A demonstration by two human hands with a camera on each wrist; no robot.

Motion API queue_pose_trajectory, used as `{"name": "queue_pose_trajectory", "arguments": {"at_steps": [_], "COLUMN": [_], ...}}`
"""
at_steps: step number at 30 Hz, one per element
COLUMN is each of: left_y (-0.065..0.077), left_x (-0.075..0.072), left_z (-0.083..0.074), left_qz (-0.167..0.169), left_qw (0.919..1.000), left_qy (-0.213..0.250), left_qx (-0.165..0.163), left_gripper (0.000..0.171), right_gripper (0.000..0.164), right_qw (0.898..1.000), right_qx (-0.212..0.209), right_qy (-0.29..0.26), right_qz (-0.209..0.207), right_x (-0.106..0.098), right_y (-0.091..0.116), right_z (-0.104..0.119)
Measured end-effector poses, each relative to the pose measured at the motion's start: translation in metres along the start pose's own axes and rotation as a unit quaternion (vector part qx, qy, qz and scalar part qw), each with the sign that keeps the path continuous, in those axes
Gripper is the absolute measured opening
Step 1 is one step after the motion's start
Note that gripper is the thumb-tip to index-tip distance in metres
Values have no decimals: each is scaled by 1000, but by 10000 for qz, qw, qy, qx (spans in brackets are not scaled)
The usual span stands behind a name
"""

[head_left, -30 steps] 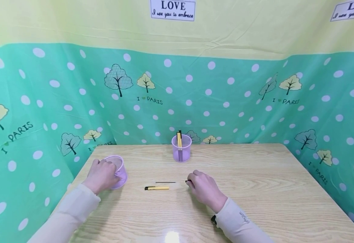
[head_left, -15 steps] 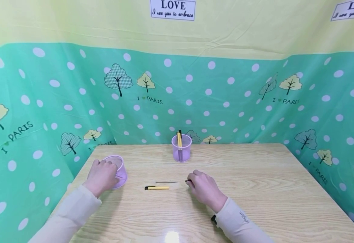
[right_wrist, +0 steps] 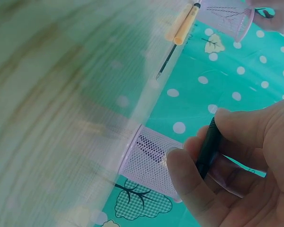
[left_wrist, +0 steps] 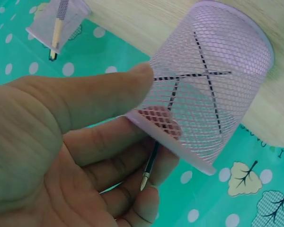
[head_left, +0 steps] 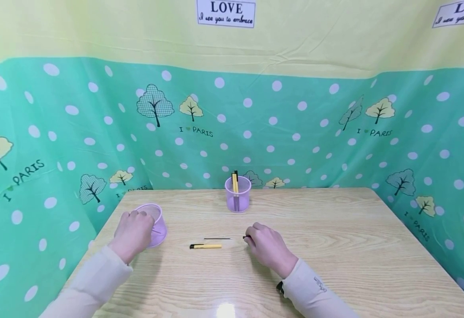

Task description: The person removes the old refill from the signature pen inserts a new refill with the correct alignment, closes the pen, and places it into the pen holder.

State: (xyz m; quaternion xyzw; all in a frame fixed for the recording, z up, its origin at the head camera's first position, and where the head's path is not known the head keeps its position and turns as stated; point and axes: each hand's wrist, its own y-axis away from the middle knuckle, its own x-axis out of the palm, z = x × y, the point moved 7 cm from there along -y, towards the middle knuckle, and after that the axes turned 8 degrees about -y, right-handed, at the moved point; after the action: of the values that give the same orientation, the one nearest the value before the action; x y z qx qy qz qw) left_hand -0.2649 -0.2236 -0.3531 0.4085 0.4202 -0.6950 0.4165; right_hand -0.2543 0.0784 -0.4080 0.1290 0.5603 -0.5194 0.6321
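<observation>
Currently, at far left, your left hand (head_left: 131, 235) grips the rim of a lilac mesh pen cup (head_left: 160, 231), thumb against the wall and fingers curled at the mouth. Dark ink refills (left_wrist: 207, 74) cross inside, visible through the mesh; one projects past the rim, its metallic tip beside your fingers. To the right, a yellow pen barrel (head_left: 210, 246) with a black end lies on the wood-grain table (head_left: 327, 247). A loose refill (head_left: 216, 238) lies just beyond it, nearly parallel. Farther back, a second mesh cup (head_left: 246, 199) stands upright, holding yellow-and-black pens (head_left: 235, 183). At right, your right hand (head_left: 269, 249) pinches a short black pen part (right_wrist: 209, 146), thumb and fingers closed to its thickness, near the loose refill's tip.
</observation>
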Motion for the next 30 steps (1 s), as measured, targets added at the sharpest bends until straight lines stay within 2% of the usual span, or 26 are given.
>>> {"name": "queue_pose_trajectory", "arguments": {"at_steps": [10,22,30], "left_y": [3,7,9], "left_x": [-9,-17,-18], "left_z": [-1,2,4], "left_qz": [-295,-274,-381], "left_qw": [9995,9995,9984], "left_qy": [17,115,391], "left_qx": [70,-55,-174], "left_gripper": [17,18,17], "right_gripper": [5,6,6], "right_qw": [10000,10000,10000], "right_qx": [-9,-35,-29], "right_qy": [-4,12,36], "right_qz": [-17,-39,-46], "right_x": [-2,-4,-3], "right_y": [-1,-1,-1], "right_z": [0,1,1]}}
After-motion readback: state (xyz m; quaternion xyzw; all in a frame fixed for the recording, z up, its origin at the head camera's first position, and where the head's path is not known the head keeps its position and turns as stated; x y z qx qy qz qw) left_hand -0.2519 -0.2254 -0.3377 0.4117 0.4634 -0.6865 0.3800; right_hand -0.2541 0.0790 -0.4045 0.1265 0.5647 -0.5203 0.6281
